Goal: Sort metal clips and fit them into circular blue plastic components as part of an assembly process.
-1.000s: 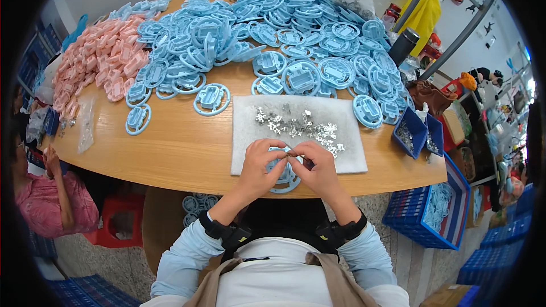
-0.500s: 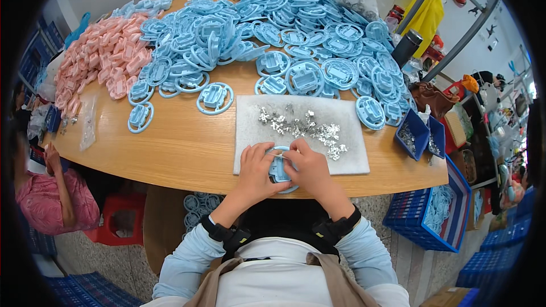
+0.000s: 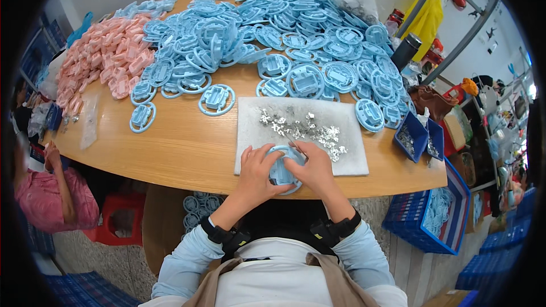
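My left hand (image 3: 255,173) curls around the left side of a round light-blue plastic part (image 3: 280,171), holding it by its rim at the near edge of a white pad (image 3: 352,165). From the right, my right hand (image 3: 316,167) reaches over the same part, its thumb over the part's upper right. A thin metal tool (image 3: 290,140) is pinched in its fingers; its exact kind is too small to tell. The tool points away from me toward small silvery metal pieces (image 3: 327,135) scattered on the pad.
Beyond the pad spreads a large heap of light-blue round parts (image 3: 307,79), with pink parts (image 3: 116,51) piled at left. Two blue bins (image 3: 412,136) stand right of the pad. A blue crate (image 3: 424,210) sits below the table's right edge. Other people sit at far side and left.
My right hand has shifted slightly right and opened up the view of the blue part. The tool now points away toward the metal pieces instead of lying across the part.
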`<state>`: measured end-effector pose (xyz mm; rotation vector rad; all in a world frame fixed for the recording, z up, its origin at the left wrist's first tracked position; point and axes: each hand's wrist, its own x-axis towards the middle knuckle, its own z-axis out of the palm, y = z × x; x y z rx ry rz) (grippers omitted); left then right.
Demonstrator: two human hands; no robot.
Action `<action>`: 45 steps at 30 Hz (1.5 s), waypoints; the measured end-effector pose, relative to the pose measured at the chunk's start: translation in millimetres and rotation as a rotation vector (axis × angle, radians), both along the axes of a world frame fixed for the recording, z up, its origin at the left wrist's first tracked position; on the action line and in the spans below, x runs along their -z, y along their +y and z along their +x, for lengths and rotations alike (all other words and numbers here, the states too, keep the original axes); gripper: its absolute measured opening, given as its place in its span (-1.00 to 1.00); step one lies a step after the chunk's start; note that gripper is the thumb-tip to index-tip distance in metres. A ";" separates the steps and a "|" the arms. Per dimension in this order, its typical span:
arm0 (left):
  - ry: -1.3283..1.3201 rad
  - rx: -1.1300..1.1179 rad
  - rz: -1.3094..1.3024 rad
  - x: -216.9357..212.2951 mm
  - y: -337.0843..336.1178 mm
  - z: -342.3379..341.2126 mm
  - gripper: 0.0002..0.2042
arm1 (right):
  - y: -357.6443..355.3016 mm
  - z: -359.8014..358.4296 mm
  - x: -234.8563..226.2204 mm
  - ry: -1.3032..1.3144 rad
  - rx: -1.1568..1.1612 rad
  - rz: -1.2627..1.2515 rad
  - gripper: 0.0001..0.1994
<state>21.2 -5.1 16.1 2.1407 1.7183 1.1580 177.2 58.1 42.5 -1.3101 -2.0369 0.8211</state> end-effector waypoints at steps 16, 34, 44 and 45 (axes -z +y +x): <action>-0.439 -0.071 0.156 -32.8 -62.5 -3.2 -0.32 | -12.8 -11.3 -8.3 0.277 -0.325 -0.056 -0.61; -1.501 -0.100 -0.472 16.4 -156.0 -14.1 -0.70 | -95.1 -35.5 5.8 0.177 -0.672 0.043 -0.66; -1.609 -0.435 -0.412 80.2 -188.6 -48.5 -0.72 | -98.1 -63.8 14.8 0.095 -0.849 0.034 -0.50; -1.640 -0.486 -0.404 91.8 -190.9 -59.9 -0.73 | -91.1 -62.2 16.3 0.093 -0.825 0.037 -0.49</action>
